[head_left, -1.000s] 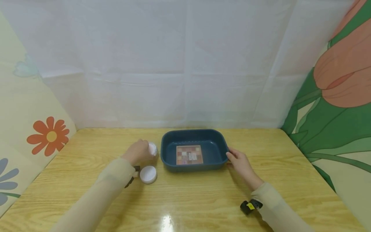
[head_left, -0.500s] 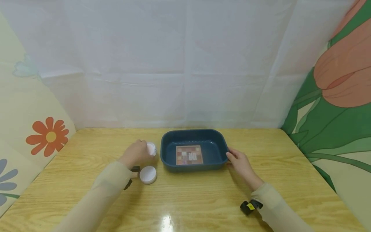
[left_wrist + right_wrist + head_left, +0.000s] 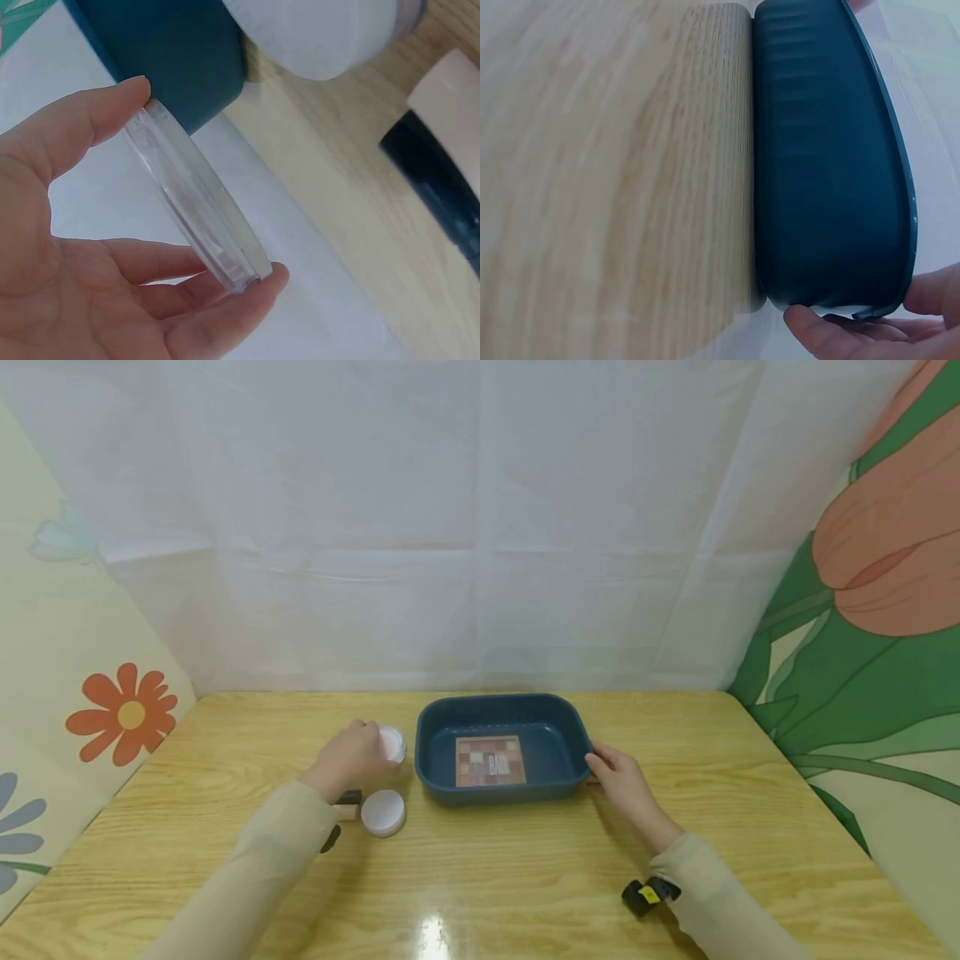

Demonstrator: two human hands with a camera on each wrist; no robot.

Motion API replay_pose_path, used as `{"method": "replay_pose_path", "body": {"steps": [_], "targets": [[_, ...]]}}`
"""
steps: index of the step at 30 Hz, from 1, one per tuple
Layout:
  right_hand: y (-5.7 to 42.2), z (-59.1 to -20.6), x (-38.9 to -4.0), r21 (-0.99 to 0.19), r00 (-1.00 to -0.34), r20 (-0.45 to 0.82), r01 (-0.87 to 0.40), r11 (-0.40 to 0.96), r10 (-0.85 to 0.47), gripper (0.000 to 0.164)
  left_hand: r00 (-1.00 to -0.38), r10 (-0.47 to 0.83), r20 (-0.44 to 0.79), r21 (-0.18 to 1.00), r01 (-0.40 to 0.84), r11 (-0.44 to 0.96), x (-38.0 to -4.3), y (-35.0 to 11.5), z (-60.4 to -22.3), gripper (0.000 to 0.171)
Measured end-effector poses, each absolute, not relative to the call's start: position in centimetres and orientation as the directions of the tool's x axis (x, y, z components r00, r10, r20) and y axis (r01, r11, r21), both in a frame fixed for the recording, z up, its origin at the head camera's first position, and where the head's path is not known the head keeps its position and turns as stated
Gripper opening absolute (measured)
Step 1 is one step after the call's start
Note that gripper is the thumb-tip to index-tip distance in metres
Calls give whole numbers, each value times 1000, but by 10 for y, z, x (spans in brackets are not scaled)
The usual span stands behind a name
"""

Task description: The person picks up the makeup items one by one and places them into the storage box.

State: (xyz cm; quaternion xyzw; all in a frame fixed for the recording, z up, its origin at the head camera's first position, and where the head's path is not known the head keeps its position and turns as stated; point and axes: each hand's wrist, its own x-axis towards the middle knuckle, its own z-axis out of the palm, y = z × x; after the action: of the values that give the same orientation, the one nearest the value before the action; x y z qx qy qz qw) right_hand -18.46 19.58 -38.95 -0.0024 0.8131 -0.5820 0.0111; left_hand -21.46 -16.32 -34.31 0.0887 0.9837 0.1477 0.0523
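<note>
My left hand (image 3: 351,758) pinches a thin, round, clear-edged compact (image 3: 199,195) between thumb and fingertips. In the left wrist view it is seen nearly edge-on; from the head its whitish face (image 3: 392,744) shows just left of the dark blue basin (image 3: 517,793). Fingers of my right hand (image 3: 628,787) grip the right end of that basin, the thumb at its rim and fingers lower on the outside, as the right wrist view shows. A square palette (image 3: 491,761) with a checkered pinkish cover lies inside the basin, toward the left.
A round white jar (image 3: 383,812) stands in front of my left hand. Beside it lies a beige tube (image 3: 347,812) with a black cap (image 3: 435,180), partly hidden by the sleeve. White cloth (image 3: 480,527) hangs behind the wooden table (image 3: 480,885).
My left hand has drifted slightly left with the compact, and its forearm has shifted, showing more of the beige tube. My right hand and the basin keep their places.
</note>
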Motion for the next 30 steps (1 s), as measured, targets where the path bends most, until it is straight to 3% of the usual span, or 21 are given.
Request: {"method": "replay_pose_path", "body": {"steps": [30], "targets": [[196,-389,-185,-950,-1000,-12,4,313,-21,44,-966,258,-15,264,245,933,-203,-140,-320,66]]}}
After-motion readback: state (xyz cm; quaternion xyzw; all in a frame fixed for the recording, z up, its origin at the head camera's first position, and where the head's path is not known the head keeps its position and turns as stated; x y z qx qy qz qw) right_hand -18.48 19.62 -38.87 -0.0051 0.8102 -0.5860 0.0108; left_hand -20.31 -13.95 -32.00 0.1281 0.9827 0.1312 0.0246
